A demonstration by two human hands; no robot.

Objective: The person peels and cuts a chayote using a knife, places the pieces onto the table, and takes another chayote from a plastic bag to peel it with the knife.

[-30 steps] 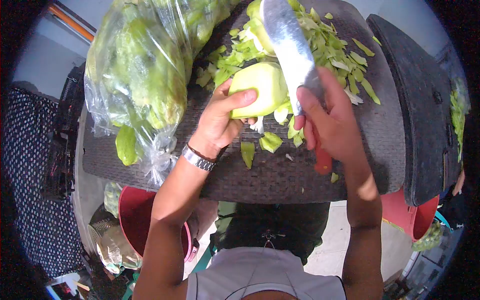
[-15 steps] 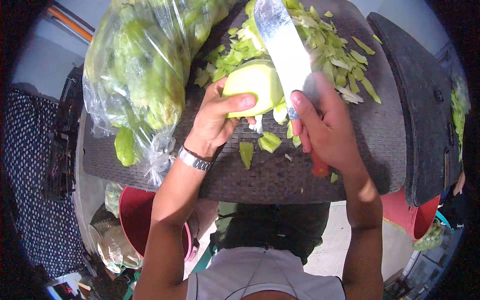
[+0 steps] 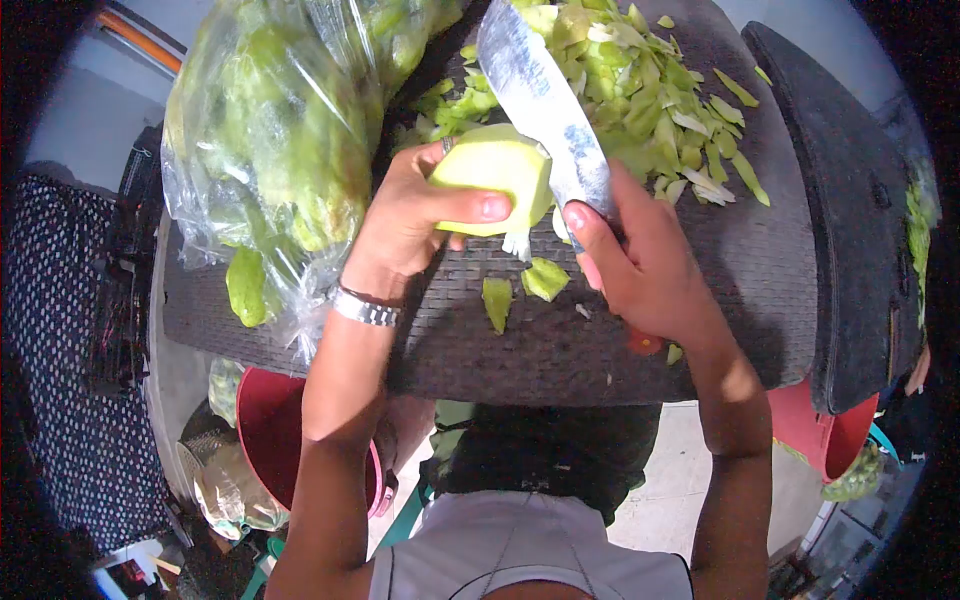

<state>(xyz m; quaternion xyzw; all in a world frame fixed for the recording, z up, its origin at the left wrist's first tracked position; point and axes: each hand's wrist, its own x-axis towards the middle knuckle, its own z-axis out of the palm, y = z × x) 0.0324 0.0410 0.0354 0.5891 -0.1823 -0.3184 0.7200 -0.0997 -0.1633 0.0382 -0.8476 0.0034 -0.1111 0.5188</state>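
Observation:
A pale green peeled fruit (image 3: 488, 180) is held in my left hand (image 3: 420, 205), the thumb across its near side. My right hand (image 3: 640, 255) grips the red handle of a broad knife (image 3: 545, 100), whose blade slants up and to the left, close against the fruit's right side. Behind the blade lies a heap of green peelings (image 3: 640, 100) on the dark woven table (image 3: 560, 360). Two loose peel pieces (image 3: 545, 279) rest just in front of my hands.
A clear plastic bag of green fruit (image 3: 270, 140) stands at the table's left, with one green fruit (image 3: 247, 287) by its lower edge. Below the table are a red bucket (image 3: 268, 430) at left and another red container (image 3: 830, 435) at right. A dark chair back (image 3: 850, 220) borders the right side.
My left hand has moved slightly left with the fruit. The knife has shifted left too, its blade tilting further left. Some peelings behind it now show more.

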